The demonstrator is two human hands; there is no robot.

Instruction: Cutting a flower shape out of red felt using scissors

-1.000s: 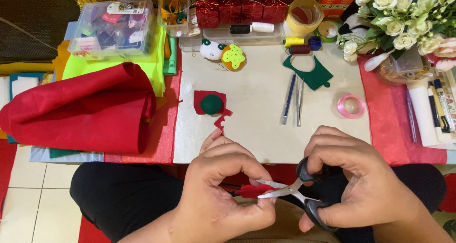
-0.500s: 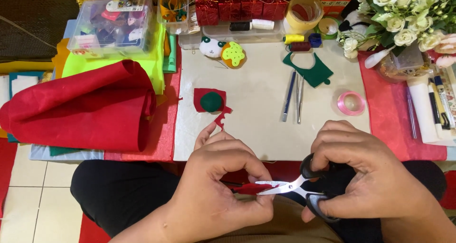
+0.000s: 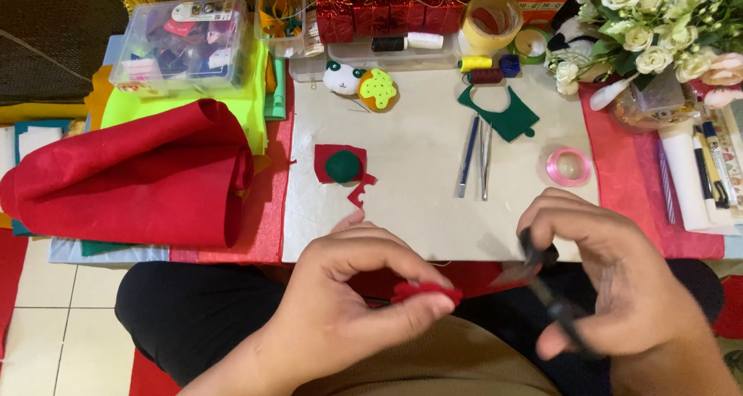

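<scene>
My left hand pinches a small red felt piece between thumb and fingers, held over my lap. My right hand grips black-handled scissors, blurred by motion and now apart from the felt, off to its right. Both hands hover just in front of the near edge of the grey work board. On the board lies a red felt scrap with a round green piece on it.
A roll of red felt lies at left beside lime-green felt and a clear plastic box. A pen and tweezers, green felt cutout, pink ribbon roll, tape roll and white flowers sit further back.
The scissors were cutting into the red felt piece; now my right hand has pulled them away to the right and my left hand holds the piece alone.
</scene>
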